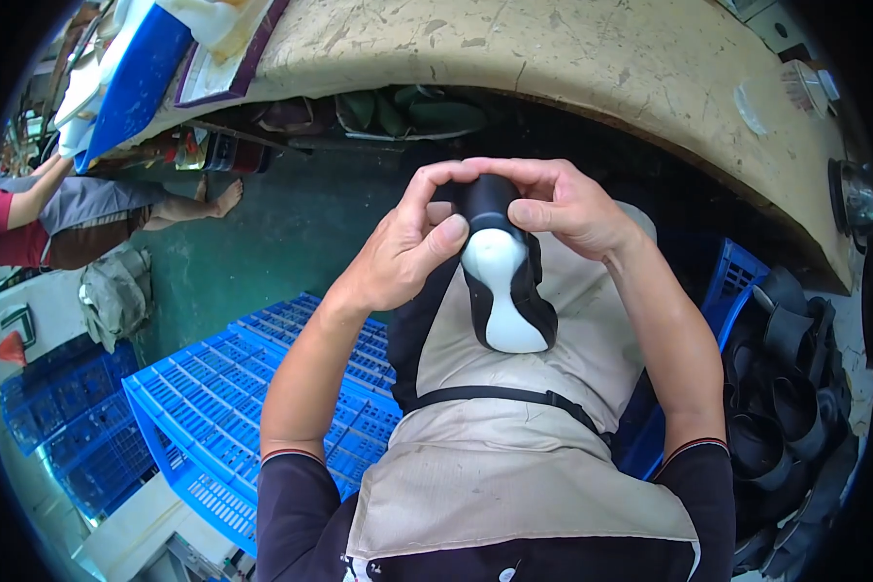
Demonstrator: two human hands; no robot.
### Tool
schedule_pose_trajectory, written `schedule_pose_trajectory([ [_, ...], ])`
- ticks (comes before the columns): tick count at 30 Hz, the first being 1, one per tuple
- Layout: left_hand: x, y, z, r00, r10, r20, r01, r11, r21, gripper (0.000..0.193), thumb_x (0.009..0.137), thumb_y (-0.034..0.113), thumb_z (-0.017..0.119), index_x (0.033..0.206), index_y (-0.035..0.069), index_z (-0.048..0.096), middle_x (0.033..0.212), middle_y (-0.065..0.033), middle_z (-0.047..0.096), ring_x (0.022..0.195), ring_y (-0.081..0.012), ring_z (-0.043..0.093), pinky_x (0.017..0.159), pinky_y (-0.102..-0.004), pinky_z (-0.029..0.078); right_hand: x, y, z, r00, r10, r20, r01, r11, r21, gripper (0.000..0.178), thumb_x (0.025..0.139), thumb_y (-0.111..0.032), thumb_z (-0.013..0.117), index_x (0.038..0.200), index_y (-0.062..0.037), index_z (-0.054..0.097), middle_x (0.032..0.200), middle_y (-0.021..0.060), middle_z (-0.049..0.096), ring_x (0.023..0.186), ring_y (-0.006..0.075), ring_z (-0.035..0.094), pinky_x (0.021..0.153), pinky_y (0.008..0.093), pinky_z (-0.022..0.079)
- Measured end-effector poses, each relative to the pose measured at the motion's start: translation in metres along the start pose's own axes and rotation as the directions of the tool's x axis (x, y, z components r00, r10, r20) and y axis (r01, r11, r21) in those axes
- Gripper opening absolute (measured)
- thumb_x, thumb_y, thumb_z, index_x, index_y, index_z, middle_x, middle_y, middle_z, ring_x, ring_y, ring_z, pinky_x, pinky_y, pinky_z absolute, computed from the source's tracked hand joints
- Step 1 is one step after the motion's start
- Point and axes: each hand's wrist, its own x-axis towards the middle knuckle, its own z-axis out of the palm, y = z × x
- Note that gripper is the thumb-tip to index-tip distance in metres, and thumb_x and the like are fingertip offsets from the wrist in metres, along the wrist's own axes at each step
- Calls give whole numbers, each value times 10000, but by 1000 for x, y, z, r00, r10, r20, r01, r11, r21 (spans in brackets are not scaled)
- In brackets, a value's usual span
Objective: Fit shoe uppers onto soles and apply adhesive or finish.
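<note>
Over my lap I hold a black and white piece, rounded at the far end and narrowed in its middle like a shoe form. Its white face is turned up, with black material around its sides and a black band across the far end. My left hand grips that black end from the left, thumb near its edge. From the right my right hand grips the same end, thumb pressed on the band. The fingers of both hands curl over the far tip and meet there. The underside is hidden.
A worn cream table curves across the far side. Blue crates stand at my left. At my right, curved black pieces lie heaped by another blue crate. Another person is at the far left.
</note>
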Motion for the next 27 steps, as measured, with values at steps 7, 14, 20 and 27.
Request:
schedule_pose_trajectory([
  [7, 5, -49, -2, 949, 306, -76, -272, 917, 292, 571, 1044, 270, 506, 1560, 67, 369, 1237, -168, 677, 1055, -264, 652, 922, -314, 488, 2, 40, 34, 935, -221, -277, 131, 941, -311, 522, 907, -140, 728, 1396, -11, 602, 1181, 119, 714, 956, 129, 652, 837, 211, 514],
  [14, -6, -70, -2, 939, 324, -114, -313, 944, 104, 536, 1053, 282, 462, 1538, 60, 416, 1278, -167, 664, 1059, -279, 645, 930, -318, 482, 4, 55, 36, 976, -134, -169, 117, 987, -110, 525, 942, -152, 661, 1435, -5, 555, 1235, 128, 699, 971, 140, 645, 840, 222, 501],
  [20, -8, -88, -16, 919, 345, -189, -292, 920, 263, 537, 1049, 290, 453, 1536, 66, 416, 1256, -178, 669, 1016, -293, 653, 907, -331, 490, 18, 72, 59, 929, -247, -276, 60, 836, -545, 531, 996, -171, 544, 1500, -17, 481, 1317, 156, 666, 1071, 199, 648, 922, 271, 491],
  [27, -21, -116, -39, 957, 203, -206, -109, 912, 394, 547, 1040, 310, 474, 1525, 67, 404, 1144, -188, 696, 896, -320, 671, 823, -362, 518, 32, 123, 78, 867, -400, -299, -4, 594, -805, 527, 989, -174, 582, 1494, -47, 495, 1252, 216, 686, 1026, 308, 687, 891, 349, 532],
])
